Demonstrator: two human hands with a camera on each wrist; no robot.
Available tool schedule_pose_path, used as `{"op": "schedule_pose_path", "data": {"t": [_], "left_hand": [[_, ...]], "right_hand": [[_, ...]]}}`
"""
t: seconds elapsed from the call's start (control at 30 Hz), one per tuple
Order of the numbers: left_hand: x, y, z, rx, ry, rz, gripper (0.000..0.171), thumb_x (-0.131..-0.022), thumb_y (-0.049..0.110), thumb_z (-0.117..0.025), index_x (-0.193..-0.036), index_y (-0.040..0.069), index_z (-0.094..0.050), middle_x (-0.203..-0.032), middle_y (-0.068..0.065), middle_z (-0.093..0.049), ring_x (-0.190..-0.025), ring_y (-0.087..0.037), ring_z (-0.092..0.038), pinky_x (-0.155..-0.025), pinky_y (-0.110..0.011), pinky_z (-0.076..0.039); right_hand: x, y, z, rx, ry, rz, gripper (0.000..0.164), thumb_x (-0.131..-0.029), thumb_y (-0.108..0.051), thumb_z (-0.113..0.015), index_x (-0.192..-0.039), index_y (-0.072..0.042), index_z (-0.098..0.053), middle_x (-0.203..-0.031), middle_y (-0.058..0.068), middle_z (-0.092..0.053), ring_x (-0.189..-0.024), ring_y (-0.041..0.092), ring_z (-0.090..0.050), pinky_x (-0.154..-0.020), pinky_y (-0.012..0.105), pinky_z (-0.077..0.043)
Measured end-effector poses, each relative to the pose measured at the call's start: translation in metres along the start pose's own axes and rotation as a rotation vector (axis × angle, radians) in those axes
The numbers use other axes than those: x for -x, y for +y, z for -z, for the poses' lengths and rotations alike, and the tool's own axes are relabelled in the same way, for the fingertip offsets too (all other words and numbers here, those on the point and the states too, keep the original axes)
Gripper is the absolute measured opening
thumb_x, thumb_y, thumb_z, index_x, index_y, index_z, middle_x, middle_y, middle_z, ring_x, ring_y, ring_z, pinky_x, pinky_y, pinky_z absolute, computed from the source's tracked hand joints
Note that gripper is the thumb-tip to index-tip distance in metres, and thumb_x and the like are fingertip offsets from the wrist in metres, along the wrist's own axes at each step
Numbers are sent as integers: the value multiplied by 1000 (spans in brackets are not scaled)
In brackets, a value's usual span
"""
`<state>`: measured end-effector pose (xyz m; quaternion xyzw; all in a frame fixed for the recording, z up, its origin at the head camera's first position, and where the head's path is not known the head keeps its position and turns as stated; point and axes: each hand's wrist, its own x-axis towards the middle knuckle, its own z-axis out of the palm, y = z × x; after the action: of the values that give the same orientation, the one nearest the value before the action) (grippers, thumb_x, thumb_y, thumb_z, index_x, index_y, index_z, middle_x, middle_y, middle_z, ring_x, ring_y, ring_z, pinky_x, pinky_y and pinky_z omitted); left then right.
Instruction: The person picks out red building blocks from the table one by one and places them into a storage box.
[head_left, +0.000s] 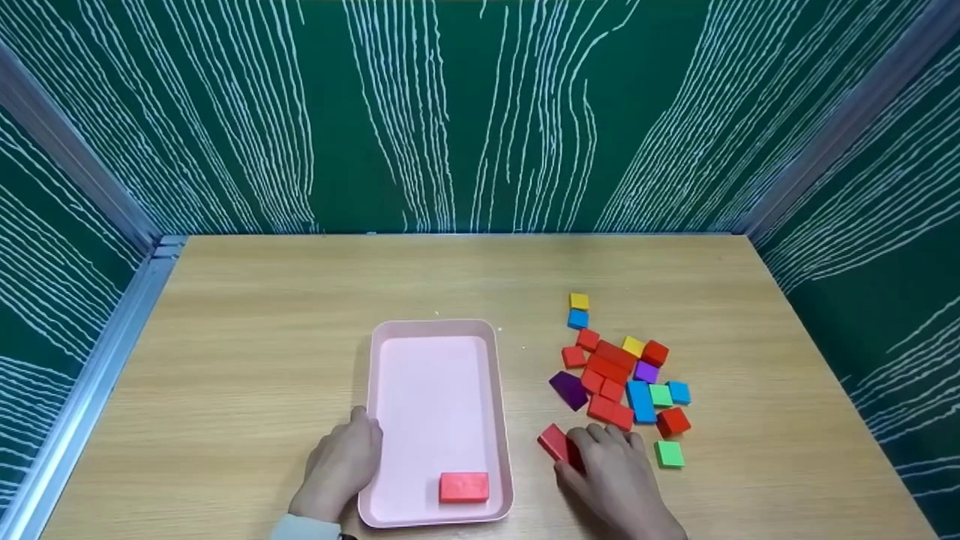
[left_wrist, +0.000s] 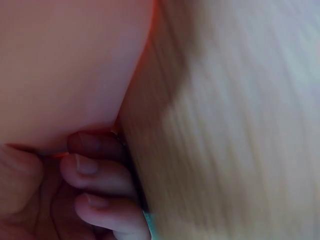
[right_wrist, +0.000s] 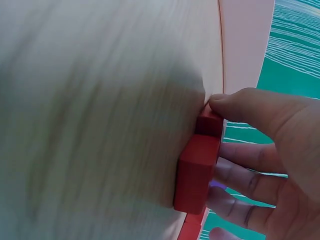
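A pink tray [head_left: 431,420] lies on the table with one red rectangular block [head_left: 463,487] inside, near its front end. My left hand [head_left: 345,461] grips the tray's left side; the left wrist view shows curled fingers [left_wrist: 107,175] against the tray wall [left_wrist: 75,75]. To the right of the tray, my right hand [head_left: 611,469] holds a red block [head_left: 553,442] at the table surface, partly covered by the fingers. In the right wrist view the thumb touches one red block [right_wrist: 210,120], and a second red block [right_wrist: 195,170] sits by the fingers.
Beyond my right hand is a cluster of red blocks [head_left: 611,364] mixed with blue, yellow, green and purple ones. A dark purple block [head_left: 568,390] lies at its left, a green block [head_left: 669,454] at its lower right. Green walls with white lines enclose the wooden table [head_left: 262,337].
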<state>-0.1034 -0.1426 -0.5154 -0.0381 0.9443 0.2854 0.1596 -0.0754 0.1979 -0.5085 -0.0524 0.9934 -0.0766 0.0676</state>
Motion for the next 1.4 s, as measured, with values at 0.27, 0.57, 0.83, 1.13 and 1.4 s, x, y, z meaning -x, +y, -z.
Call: {"op": "schedule_pose_path", "data": {"t": [0.27, 0.57, 0.83, 1.13, 1.4], "left_hand": [[0, -1, 1, -7, 0, -7, 48, -107, 21, -34, -137, -16, -39, -79, -17, -59, -64, -25, -60, -54, -40, -46], [1, -1, 2, -23, 19, -4, 47, -107, 21, -35, -136, -15, -41, -81, -18, -60, -66, -27, -62, -57, -43, -48], [0, -2, -2, 28, 29, -8, 42, -106, 19, -34, -128, -14, -46, -64, -8, -52, -49, -19, -54, -46, -32, -40], [1, 0, -1, 4, 19, 6, 47, -107, 21, -35, -136, -15, -42, -70, -10, -53, -59, -22, -57, -52, -37, -43], [2, -1, -1, -16, 48, -10, 38, -106, 22, -36, -125, -9, -49, -70, -9, -52, -60, -23, -56, -53, -39, -43]], "right_hand": [[-3, -7, 10, -54, 19, 7, 44, -83, -37, -81, -118, -13, -70, -110, 8, -67, -103, 30, -57, -95, 65, -37], [-13, -29, 24, -95, 83, 101, 45, -82, -37, -83, -118, -14, -70, -110, 6, -68, -103, 29, -60, -93, 62, -43], [-20, -60, 26, -114, 186, 313, 39, -84, -37, -81, -114, -14, -72, -102, 2, -67, -94, 23, -56, -87, 52, -44], [-28, -85, 16, -60, 64, 427, 40, -88, -38, -76, -122, -16, -70, -107, 1, -66, -93, 23, -51, -85, 52, -38], [-29, -90, 6, -26, 34, 451, 36, -87, -34, -79, -121, -22, -72, -108, -1, -67, -94, 24, -47, -83, 50, -37]]}}
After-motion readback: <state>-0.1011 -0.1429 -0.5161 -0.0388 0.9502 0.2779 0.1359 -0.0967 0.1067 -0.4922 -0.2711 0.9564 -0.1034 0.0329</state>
